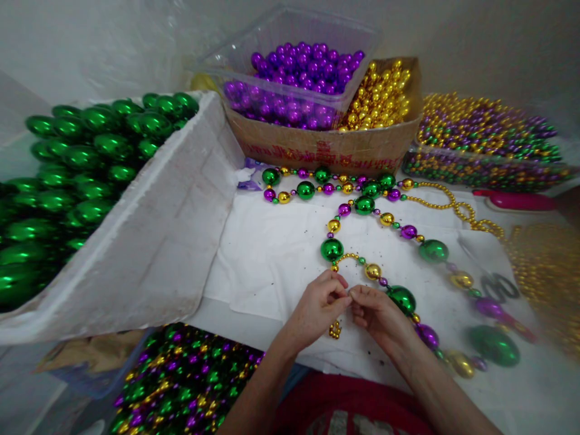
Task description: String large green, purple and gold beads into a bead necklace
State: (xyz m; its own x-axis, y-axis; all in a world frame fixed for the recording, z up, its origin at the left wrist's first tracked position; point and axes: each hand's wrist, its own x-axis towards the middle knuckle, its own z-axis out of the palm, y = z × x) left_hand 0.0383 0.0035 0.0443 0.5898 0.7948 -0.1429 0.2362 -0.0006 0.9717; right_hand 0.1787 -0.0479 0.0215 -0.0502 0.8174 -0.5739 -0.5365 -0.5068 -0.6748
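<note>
Just above the table's front edge, my left hand (318, 303) and my right hand (379, 313) meet fingertip to fingertip, both closed in a pinch. A strand of green, purple and gold shiny beads (332, 249) runs down to the fingers of my left hand. What my right fingertips grip is too small to make out. A short gold bead chain (348, 256) arches just beyond the hands, and a little bunch of gold beads (335, 330) shows below them. Right of my right hand, the strand continues with a large green bead (402, 299).
At left stands a white foam box (181, 223) of green oval beads. Behind are a clear tub (290, 90) of purple beads, a cardboard box (317, 145) with gold beads and a tray (484, 172) of mixed strands. A pink-handled item (521, 201) and black scissor handles (498, 287) lie right.
</note>
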